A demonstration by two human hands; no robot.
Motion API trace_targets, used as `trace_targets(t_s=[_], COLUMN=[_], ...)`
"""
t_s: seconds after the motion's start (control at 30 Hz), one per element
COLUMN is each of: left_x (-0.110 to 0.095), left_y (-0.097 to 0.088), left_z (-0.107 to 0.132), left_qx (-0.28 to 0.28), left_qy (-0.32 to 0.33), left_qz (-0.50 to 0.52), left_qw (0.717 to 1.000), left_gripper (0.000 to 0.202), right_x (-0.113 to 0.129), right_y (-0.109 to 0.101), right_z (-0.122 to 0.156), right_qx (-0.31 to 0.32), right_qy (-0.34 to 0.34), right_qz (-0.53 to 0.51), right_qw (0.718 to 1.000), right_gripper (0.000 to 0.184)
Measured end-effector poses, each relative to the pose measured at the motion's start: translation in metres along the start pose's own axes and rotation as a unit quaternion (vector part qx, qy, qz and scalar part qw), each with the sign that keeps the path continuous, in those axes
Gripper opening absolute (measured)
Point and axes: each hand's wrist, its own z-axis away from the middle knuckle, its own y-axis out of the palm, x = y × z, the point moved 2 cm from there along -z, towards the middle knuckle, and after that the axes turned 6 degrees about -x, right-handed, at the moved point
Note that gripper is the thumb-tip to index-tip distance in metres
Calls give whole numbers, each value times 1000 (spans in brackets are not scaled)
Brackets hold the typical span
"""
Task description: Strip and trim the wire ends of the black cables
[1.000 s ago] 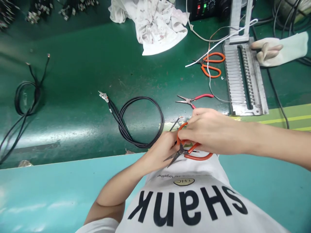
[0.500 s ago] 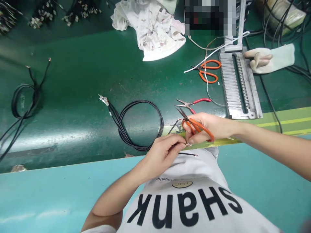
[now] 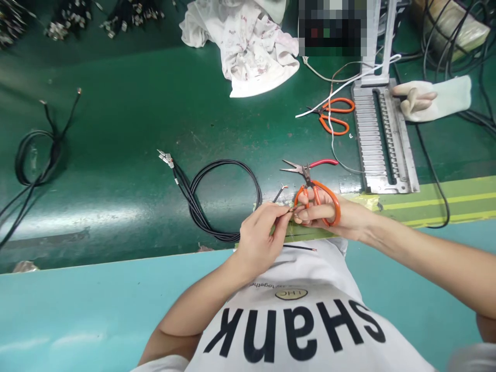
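My left hand (image 3: 260,235) pinches the end of a thin black cable between thumb and fingertips; most of that end is hidden. Against it, the thumb and fingers of my right hand (image 3: 346,214) touch the cable's tip. Orange-handled scissors (image 3: 336,202) hang in my right hand, their dark blades pointing away over the red-handled pliers (image 3: 324,162) on the bench. Beside my fingers a stripped cable end (image 3: 279,192) shows copper strands. Another cable end (image 3: 302,248) lies over my shirt. The coiled black cables (image 3: 185,187) with metal connectors (image 3: 166,158) rest left of my hands.
A second pair of orange scissors (image 3: 337,124) lies near a slotted metal fixture (image 3: 370,134). A white glove (image 3: 445,98) is right of it. Crumpled white cloth (image 3: 248,57) lies at the back. More black cable (image 3: 39,175) sits at the left.
My right hand has turned, so the scissors now point straight away from me rather than to the left. Both hands have shifted slightly upward, fingertips still together.
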Motion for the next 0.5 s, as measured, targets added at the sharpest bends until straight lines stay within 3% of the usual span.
trace_targets(t_s=[0.1,0.17,0.23,0.3,0.37,0.43,0.47,0.5], left_x=[6,10,12,12,12,12,13,14], left_y=[1,0,0,-1,-3,-4,-4,-5], left_z=[-4,-8,-12,-16,-20,-21,-21,-21], left_qx=[-16,7,32,42,39,38,38,38], left_qy=[-58,-151,-243,-297,-317,-327,-329,-331], left_qz=[10,81,170,229,254,272,282,291], left_qw=[998,985,954,926,913,904,900,897], left_gripper=[4,8,16,22,25,26,25,25], right_x=[8,21,39,54,63,64,63,60], right_y=[3,5,5,3,0,-3,-4,-5], right_z=[8,12,13,10,4,-2,-5,-6], right_qx=[-17,-52,-109,-174,-237,-270,-275,-279], right_qy=[-35,-106,-210,-311,-377,-403,-407,-411], right_qz=[31,83,157,257,392,530,577,601], right_qw=[999,989,959,898,805,696,652,626], right_gripper=[35,34,32,29,24,13,8,6])
